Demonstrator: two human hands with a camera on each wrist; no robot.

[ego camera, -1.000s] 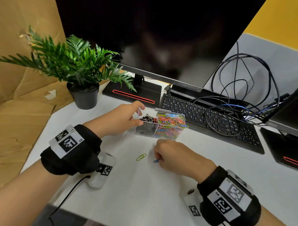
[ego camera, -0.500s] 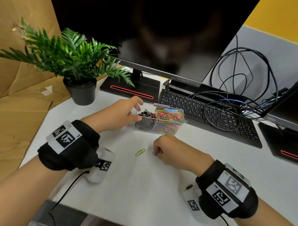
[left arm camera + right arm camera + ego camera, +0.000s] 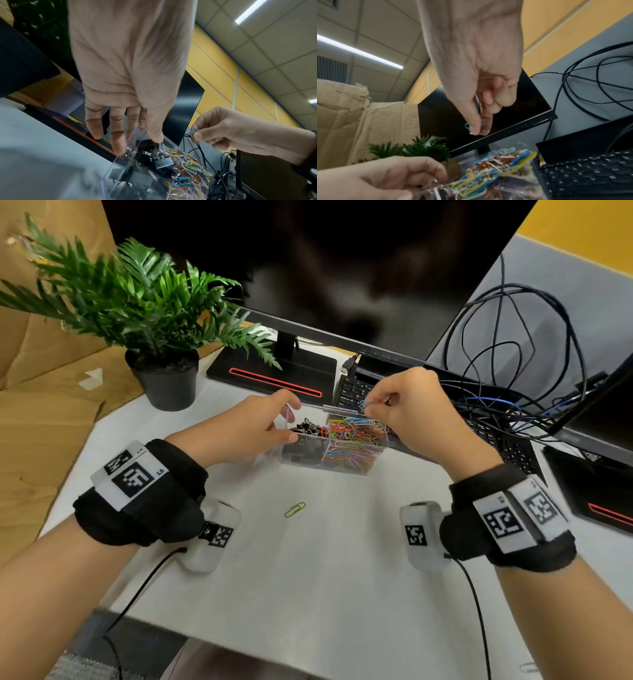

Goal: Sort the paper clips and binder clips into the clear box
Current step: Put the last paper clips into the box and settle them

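Observation:
A clear box [image 3: 301,455] stands mid-table with two compartments: black binder clips [image 3: 308,428] on the left, coloured paper clips [image 3: 356,433] on the right. My left hand [image 3: 284,419] grips the box's left wall [image 3: 132,136] between thumb and fingers. My right hand [image 3: 375,402] hovers over the paper-clip side and pinches a blue paper clip [image 3: 368,404] between thumb and forefinger, the blue paper clip [image 3: 467,125] showing at the fingertips in the right wrist view. A green paper clip [image 3: 295,509] lies loose on the white table in front of the box.
A black keyboard [image 3: 507,443] with tangled cables [image 3: 513,354] lies behind and right of the box. A potted plant [image 3: 164,371] stands at back left, a monitor base [image 3: 274,374] behind the box. Brown cardboard [image 3: 41,419] lines the left.
My right hand picked the blue paper clip off the table and lifted it up over the box's right compartment. The left hand kept its hold on the box.

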